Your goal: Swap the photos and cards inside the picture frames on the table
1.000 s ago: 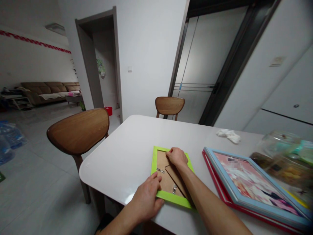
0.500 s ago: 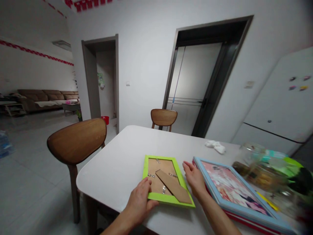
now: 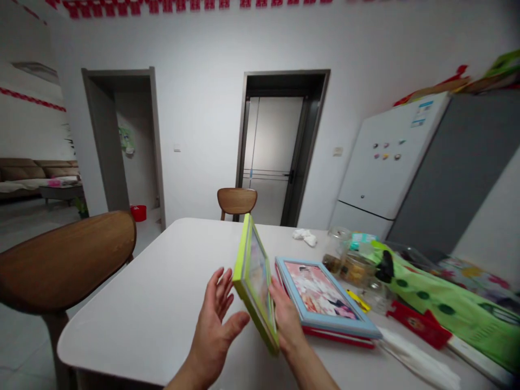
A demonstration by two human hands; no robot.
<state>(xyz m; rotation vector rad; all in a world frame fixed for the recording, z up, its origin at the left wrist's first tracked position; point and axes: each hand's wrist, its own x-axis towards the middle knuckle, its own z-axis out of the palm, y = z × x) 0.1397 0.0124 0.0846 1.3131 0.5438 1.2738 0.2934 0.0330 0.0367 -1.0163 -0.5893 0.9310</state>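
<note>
A lime-green picture frame [image 3: 242,265] is tipped up on edge above the white table, its glazed picture side turned to the right. My right hand [image 3: 286,319] grips its right side, with part of the fingers hidden behind the frame. On the other side, my left hand [image 3: 215,325] is open, fingers and thumb spread close to the green edge; whether the thumb touches it I cannot tell. Just right of my right hand lies a light-blue picture frame [image 3: 306,314], face up with a pink picture, on top of a red one [image 3: 339,337].
Glass jars [image 3: 357,268], a yellow item [image 3: 358,300], a red packet [image 3: 420,324] and a green bag [image 3: 450,309] crowd the table's right side. A crumpled white tissue [image 3: 304,236] lies farther back. Wooden chairs [image 3: 73,260] stand at the left and far sides of the white table [image 3: 162,309].
The green frame was lying back side up; now it is raised on edge, glass showing. My right hand has taken hold of it, and my left hand has come off it. The view has swung right.
</note>
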